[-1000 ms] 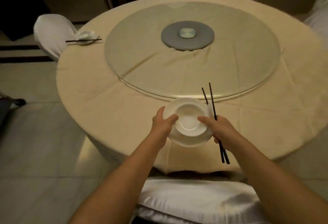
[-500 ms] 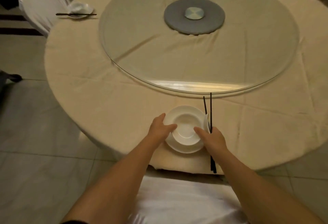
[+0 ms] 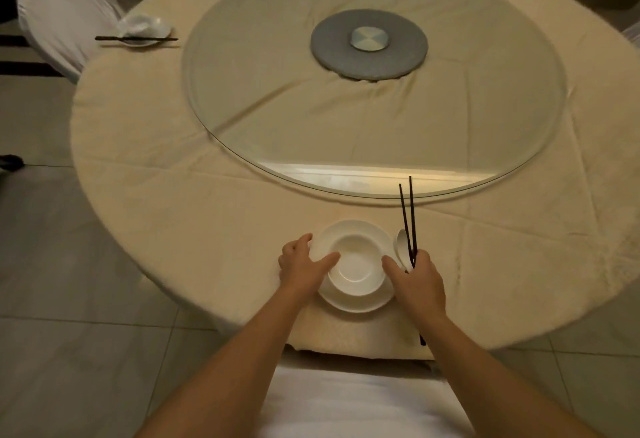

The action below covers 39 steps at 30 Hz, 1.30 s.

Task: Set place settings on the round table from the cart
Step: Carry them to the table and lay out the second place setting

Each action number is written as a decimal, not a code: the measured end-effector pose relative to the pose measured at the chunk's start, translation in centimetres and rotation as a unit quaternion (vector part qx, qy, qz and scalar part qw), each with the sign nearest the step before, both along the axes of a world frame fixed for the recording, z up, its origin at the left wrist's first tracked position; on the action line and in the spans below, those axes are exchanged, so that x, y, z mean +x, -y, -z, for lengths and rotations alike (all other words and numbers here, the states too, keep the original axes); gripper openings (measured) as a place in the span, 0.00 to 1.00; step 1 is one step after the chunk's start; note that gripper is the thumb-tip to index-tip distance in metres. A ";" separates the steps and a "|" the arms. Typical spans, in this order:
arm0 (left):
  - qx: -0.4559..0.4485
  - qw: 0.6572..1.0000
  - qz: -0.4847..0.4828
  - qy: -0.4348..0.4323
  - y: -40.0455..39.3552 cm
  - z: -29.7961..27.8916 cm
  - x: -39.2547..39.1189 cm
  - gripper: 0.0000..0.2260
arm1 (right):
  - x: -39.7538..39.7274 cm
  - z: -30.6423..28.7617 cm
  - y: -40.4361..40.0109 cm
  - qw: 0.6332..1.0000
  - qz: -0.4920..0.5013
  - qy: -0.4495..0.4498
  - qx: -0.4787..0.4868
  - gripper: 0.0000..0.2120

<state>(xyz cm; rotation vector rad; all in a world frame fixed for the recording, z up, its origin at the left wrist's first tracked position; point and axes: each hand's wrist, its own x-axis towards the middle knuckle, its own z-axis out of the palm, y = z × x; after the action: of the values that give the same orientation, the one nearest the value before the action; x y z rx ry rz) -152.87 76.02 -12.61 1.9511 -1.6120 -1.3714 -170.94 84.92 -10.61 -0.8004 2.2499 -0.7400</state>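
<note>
A white bowl (image 3: 356, 259) sits on a white plate (image 3: 353, 304) near the front edge of the round table (image 3: 194, 195). My left hand (image 3: 301, 266) grips the left rim of plate and bowl, thumb over the bowl's edge. My right hand (image 3: 417, 281) holds a pair of black chopsticks (image 3: 407, 215) and a white spoon (image 3: 401, 247) upright beside the plate, while its thumb touches the bowl's right rim.
A glass lazy Susan (image 3: 374, 80) on a grey hub (image 3: 369, 44) fills the table's middle. A finished setting with a bowl (image 3: 143, 30) and chopsticks (image 3: 136, 39) lies at far left by a white-covered chair (image 3: 62, 18). Another covered chair (image 3: 346, 399) stands below my arms.
Plate and bowl have come down from above the table's edge onto the cloth. My right hand has shifted slightly right, showing the spoon beside the chopsticks.
</note>
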 end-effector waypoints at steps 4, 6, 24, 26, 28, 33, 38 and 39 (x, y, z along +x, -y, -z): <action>-0.130 0.991 -0.017 0.000 -0.9 -2.2 -1.0 0.24 | 0.4 -1.5 0.0 0.998 -0.064 -0.022 -0.005 0.14; -0.123 0.986 -0.007 -0.111 -1.4 -4.1 -1.9 0.18 | 1.0 -2.0 0.1 0.996 -0.085 -0.023 -0.013 0.13; -0.062 0.967 -0.018 -0.246 -3.1 -6.7 -3.1 0.05 | -1.1 -4.5 -1.3 0.886 0.050 0.460 0.021 0.12; -0.074 0.964 -0.055 -0.250 -2.4 -6.8 -2.8 0.04 | -1.7 -4.2 -1.8 0.873 0.074 0.482 -0.005 0.13; -0.068 0.963 -0.077 -0.251 -2.0 -6.7 -2.6 0.04 | -2.2 -4.0 -2.3 0.855 0.084 0.511 -0.038 0.15; -0.057 0.981 -0.052 -0.180 -2.1 -5.5 -2.4 0.03 | -2.6 -3.5 -2.6 0.884 0.053 0.457 -0.080 0.11; -0.150 0.984 0.071 0.062 -1.8 -3.8 -1.6 0.11 | -3.1 -2.4 -1.3 0.903 0.108 0.407 -0.085 0.06; -0.153 0.982 0.080 0.082 -1.8 -3.6 -1.6 0.12 | -3.1 -2.1 -1.0 0.909 0.098 0.398 -0.074 0.06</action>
<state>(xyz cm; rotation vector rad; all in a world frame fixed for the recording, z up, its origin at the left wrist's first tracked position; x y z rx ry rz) -154.45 77.80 -8.99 1.8228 -1.9604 -0.9597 -174.03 85.88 -8.47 -0.2440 1.5446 -1.1017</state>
